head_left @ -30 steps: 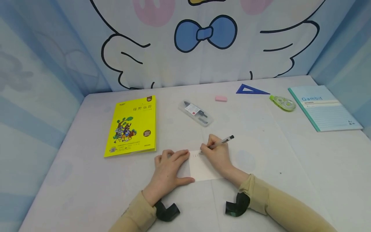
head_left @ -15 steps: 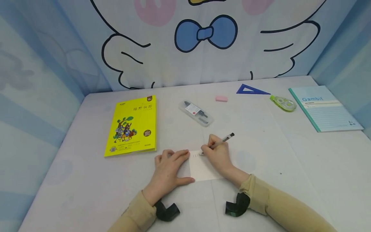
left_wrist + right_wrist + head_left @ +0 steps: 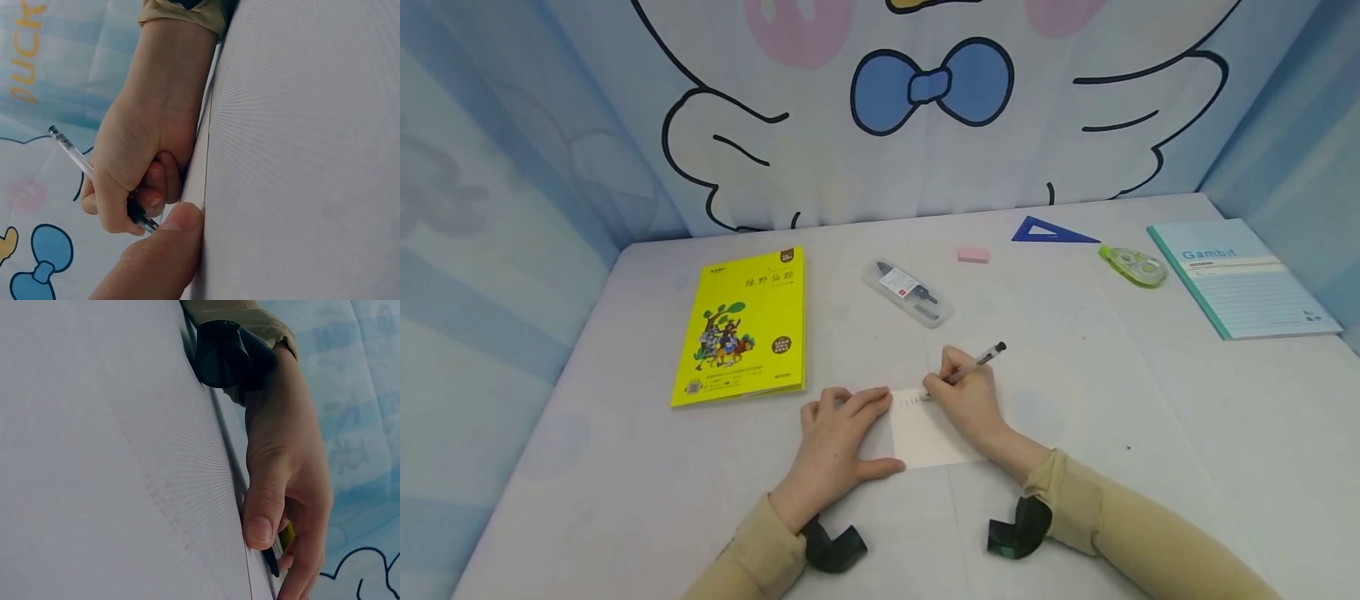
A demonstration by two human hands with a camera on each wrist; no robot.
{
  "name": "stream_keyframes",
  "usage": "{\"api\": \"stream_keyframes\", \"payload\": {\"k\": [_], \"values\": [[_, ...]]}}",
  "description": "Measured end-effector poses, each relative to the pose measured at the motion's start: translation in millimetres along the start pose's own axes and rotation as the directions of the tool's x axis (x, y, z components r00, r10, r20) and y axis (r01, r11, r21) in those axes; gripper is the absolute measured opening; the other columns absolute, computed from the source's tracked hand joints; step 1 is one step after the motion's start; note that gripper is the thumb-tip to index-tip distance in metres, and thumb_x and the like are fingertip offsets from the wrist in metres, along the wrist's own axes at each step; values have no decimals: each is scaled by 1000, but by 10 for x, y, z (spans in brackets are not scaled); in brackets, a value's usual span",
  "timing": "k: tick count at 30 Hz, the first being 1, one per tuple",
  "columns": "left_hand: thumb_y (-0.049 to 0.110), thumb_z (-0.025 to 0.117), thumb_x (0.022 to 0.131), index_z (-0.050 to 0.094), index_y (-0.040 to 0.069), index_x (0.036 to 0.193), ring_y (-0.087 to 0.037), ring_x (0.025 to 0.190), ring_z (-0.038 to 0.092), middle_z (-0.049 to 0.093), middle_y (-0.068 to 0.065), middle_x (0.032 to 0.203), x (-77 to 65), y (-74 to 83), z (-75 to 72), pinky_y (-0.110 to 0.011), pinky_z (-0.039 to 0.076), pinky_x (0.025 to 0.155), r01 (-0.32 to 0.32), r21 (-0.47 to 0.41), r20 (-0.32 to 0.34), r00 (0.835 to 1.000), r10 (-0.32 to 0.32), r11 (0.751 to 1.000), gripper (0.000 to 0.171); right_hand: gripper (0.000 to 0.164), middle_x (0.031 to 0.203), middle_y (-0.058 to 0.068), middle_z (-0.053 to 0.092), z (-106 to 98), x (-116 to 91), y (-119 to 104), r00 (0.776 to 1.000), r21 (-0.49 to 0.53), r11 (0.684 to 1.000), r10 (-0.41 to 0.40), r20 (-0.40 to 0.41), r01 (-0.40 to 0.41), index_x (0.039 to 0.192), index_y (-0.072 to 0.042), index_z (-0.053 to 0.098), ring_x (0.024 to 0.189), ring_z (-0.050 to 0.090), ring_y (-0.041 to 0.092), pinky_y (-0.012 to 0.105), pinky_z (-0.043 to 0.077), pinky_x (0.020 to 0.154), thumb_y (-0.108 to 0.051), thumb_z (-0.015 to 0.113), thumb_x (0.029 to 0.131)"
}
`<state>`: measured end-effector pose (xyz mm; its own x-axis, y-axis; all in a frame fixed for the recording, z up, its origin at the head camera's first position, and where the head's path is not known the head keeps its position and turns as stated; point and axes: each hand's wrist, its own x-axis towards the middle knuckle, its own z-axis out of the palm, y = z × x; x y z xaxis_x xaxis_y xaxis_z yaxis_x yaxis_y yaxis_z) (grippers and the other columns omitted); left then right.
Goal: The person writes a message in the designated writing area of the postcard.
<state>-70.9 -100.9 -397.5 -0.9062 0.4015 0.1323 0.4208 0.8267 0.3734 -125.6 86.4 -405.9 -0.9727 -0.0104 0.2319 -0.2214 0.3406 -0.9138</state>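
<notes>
In the head view a small white sheet of paper [image 3: 928, 442] lies on the table, with a short row of handwritten marks near its top edge. My left hand [image 3: 831, 446] rests at the sheet's left side, fingers spread and thumb on the lower left corner. My right hand [image 3: 968, 400] pinches a gel pen [image 3: 990, 355] with a clear barrel and dark end, its tip at the row of marks. The left wrist view shows the pen [image 3: 76, 156] slanting through the right fingers, close to my left thumb [image 3: 178, 228]. The right wrist view shows the pen's dark tip [image 3: 271, 562] beyond the left thumb.
A yellow book [image 3: 741, 333] lies to the left. Behind the hands are a clear compass case [image 3: 908, 293] and a pink eraser [image 3: 973, 255]. Farther right lie a blue set square [image 3: 1045, 234], a green correction tape [image 3: 1135, 267] and a pale notebook [image 3: 1243, 283].
My right hand has shifted slightly rightward with the pen, and the row of marks on the paper has grown longer. My left hand stays in place.
</notes>
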Motion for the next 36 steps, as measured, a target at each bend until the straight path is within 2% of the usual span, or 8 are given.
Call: {"api": "stream_keyframes", "payload": {"k": [6, 13, 21, 24, 28, 32, 36], "values": [[55, 73, 68, 55, 16, 129, -26, 109, 38, 48, 4, 136, 2, 2, -2, -44, 25, 81, 4, 5, 5, 1000, -4, 1000, 74, 30, 46, -4, 30, 5, 12, 30, 999, 12, 1000, -25, -20, 25, 55, -6, 36, 44, 28, 0, 16, 21, 44, 10, 57, 70], [56, 72, 68, 54, 16, 130, -26, 110, 38, 47, 4, 137, 11, 12, -2, -45, 25, 82, 17, 2, 22, 1000, -17, 1000, 75, 28, 46, -5, 31, -61, 13, 23, 995, -36, 999, -13, -104, 9, 55, -7, 37, 47, 31, 4, 18, 23, 46, 7, 56, 70], [55, 73, 68, 54, 16, 129, -26, 110, 38, 48, 4, 137, 4, 0, -5, -45, 25, 83, 21, -6, 16, 1000, -20, 1000, 75, 27, 47, -5, 34, -90, 16, 20, 1000, -22, 1000, 2, -19, -3, 56, -6, 40, 47, 31, 2, 17, 23, 45, 6, 58, 72], [55, 73, 68, 55, 16, 129, -26, 109, 38, 48, 4, 137, 4, -4, -7, -45, 25, 82, 18, -6, 13, 1000, -18, 1000, 75, 26, 48, -4, 33, -105, -7, -131, 1000, -23, 1000, 8, -8, -8, 56, -4, 40, 47, 30, 1, 16, 23, 46, 9, 57, 71], [55, 73, 68, 55, 16, 129, -26, 110, 38, 48, 4, 137, 2, -3, -3, -45, 25, 82, 22, 0, 20, 1000, -22, 1000, 75, 27, 46, -4, 32, -107, -9, -127, 999, -48, 999, 15, -48, -18, 54, -4, 39, 47, 31, 3, 17, 24, 46, 8, 57, 71], [56, 72, 68, 54, 17, 130, -26, 110, 38, 47, 4, 137, 5, 3, 0, -45, 25, 83, 25, 5, 29, 999, -25, 1000, 75, 29, 44, -6, 31, -98, 13, 27, 996, -58, 998, 11, -90, -16, 54, -8, 38, 47, 31, 5, 19, 23, 47, 4, 58, 71], [55, 72, 68, 54, 16, 130, -26, 110, 38, 47, 4, 138, 7, 3, -5, -45, 25, 83, 21, -2, 24, 999, -21, 1000, 75, 28, 45, -5, 31, -106, 19, 31, 998, -47, 999, 14, -68, -17, 54, -7, 38, 48, 31, 6, 19, 23, 47, 4, 58, 70]]}}
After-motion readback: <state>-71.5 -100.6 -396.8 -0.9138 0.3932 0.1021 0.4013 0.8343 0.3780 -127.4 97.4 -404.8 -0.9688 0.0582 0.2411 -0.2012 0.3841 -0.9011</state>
